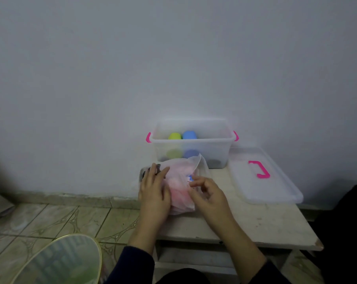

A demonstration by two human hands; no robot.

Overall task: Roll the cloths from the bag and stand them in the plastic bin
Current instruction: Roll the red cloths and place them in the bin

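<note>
A thin white plastic bag [191,162] lies on the small table with a pink cloth [178,191] showing through it. My left hand [154,189] lies flat on the bag's left side, fingers straight. My right hand [206,191] has curled fingers pinching the bag's film near a small blue tag [190,178]. Behind the bag stands the clear plastic bin [212,140] with pink latches. A green rolled cloth [174,136] and a blue rolled cloth [189,134] stand upright inside it, side by side at the back left.
The bin's clear lid [280,187] with a pink handle [259,169] lies on the table [265,226] to the right. A dark object [144,173] sits under the bag's left edge. A round mirror [58,261] and tiled floor are to the lower left.
</note>
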